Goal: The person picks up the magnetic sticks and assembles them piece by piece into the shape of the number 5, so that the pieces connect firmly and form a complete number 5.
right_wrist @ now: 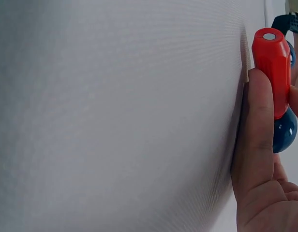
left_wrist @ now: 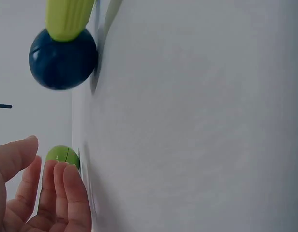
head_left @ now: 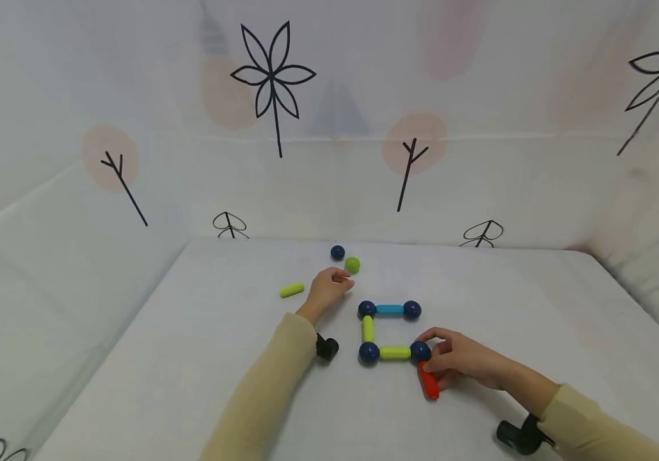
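My right hand [head_left: 464, 360] pinches a red magnetic rod [head_left: 429, 382] between thumb and fingers. One end of that rod meets a dark blue ball [head_left: 420, 351]; the other shows a small silvery disc in the right wrist view. From this ball a line of parts runs on: a yellow-green rod [head_left: 395, 353], a blue ball [head_left: 369, 353], another yellow-green rod [head_left: 368, 329], a blue ball [head_left: 366, 309], a light blue rod [head_left: 389, 310] and a blue ball [head_left: 412, 310]. My left hand [head_left: 327, 289] holds nothing, its fingers relaxed close before a green ball [head_left: 352, 264].
Behind the green ball lies a loose dark blue ball [head_left: 338, 252]. A loose yellow-green rod [head_left: 292, 290] rests left of my left hand. Black wrist cameras stick out beside both sleeves. White patterned cloth [head_left: 335, 186] hangs around the white table [head_left: 151, 384].
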### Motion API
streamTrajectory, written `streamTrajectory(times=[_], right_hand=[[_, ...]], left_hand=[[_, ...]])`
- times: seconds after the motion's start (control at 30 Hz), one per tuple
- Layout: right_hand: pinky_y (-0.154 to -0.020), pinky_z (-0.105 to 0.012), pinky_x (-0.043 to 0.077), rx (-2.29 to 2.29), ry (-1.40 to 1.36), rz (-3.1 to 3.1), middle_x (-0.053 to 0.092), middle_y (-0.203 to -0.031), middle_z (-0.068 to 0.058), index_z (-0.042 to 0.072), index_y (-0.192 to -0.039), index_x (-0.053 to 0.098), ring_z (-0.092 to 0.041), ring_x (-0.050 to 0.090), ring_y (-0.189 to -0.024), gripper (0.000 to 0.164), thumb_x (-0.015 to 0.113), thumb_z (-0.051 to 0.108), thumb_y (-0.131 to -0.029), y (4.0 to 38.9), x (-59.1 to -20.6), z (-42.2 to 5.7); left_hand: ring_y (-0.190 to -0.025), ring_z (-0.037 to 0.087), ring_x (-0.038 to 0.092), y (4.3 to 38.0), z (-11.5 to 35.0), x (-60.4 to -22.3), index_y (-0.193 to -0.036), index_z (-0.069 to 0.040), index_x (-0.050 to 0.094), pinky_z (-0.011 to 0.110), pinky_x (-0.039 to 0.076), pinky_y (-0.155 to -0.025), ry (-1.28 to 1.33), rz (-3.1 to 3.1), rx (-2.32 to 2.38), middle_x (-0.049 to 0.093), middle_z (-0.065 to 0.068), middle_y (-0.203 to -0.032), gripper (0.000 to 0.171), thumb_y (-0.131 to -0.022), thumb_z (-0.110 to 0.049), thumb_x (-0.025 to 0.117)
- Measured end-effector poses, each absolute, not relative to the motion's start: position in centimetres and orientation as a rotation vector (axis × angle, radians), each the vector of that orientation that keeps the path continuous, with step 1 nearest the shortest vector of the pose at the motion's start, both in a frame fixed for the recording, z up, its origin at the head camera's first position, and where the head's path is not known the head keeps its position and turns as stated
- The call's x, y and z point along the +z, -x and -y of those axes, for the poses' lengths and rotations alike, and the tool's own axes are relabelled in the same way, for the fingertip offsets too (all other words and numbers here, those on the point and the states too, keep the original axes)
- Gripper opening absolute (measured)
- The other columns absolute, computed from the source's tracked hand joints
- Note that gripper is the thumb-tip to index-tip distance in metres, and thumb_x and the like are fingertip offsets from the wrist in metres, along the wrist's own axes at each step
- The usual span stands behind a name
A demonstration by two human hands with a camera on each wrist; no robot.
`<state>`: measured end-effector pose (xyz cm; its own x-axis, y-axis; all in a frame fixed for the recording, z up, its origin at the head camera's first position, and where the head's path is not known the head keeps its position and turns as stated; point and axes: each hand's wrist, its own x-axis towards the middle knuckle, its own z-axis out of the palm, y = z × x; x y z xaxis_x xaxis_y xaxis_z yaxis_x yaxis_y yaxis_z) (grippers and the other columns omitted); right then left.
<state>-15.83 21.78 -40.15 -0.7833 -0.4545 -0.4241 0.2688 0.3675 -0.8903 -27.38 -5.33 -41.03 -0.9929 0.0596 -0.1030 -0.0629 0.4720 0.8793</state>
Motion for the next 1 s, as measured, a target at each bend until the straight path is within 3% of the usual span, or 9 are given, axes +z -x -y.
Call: streamTrajectory(times=[0.23,0.43,0.77,1.0], right_hand=[[-0.067,-0.032,0.059,-1.453,0.149,-2.014,0.060,-0.089,-0.012,-0.006,-0.138,0.039,-0.021,0.064,-0.074,0.058,0.068,0.005,-0.088,15.8,-40.1,-21.9],[-0.068,-0.031,0.060,-1.459,0.146,-2.000,0.060,-0.089,-0.012,-0.006,-0.138,0.038,-0.021,0.064,-0.073,0.058,0.067,0.004,-0.089,15.9,-40.1,-21.8],[-0.067,-0.030,0.059,-1.486,0.149,-1.959,0.059,-0.088,-0.011,-0.005,-0.137,0.038,-0.020,0.064,-0.073,0.057,0.067,0.004,-0.089,16.0,-40.2,-21.7],[-0.067,-0.030,0.059,-1.496,0.158,-1.954,0.060,-0.088,-0.011,-0.004,-0.137,0.039,-0.019,0.064,-0.072,0.056,0.067,0.005,-0.089,16.0,-40.1,-21.7]], left_hand=[[-0.097,0.023,0.062,29.0,5.0,-40.0,-0.123,-0.006,0.062,0.029,0.055,-0.079,0.041,-2.618,1.561,0.062,0.012,-0.120,0.031,-0.095,-0.016,0.069],[-0.115,0.029,0.056,30.6,4.6,-39.9,-0.128,-0.004,0.061,0.036,0.052,-0.090,0.008,-2.668,1.542,0.059,0.014,-0.127,0.036,-0.094,-0.015,0.070],[-0.129,0.030,0.049,32.0,4.4,-40.1,-0.132,-0.005,0.061,0.039,0.040,-0.108,-0.100,-2.691,1.407,0.055,0.016,-0.137,0.039,-0.095,-0.014,0.069],[-0.126,0.027,0.052,32.7,4.6,-41.0,-0.128,-0.006,0.065,0.036,0.040,-0.108,-0.161,-2.759,1.313,0.060,0.012,-0.133,0.035,-0.094,-0.010,0.071]])
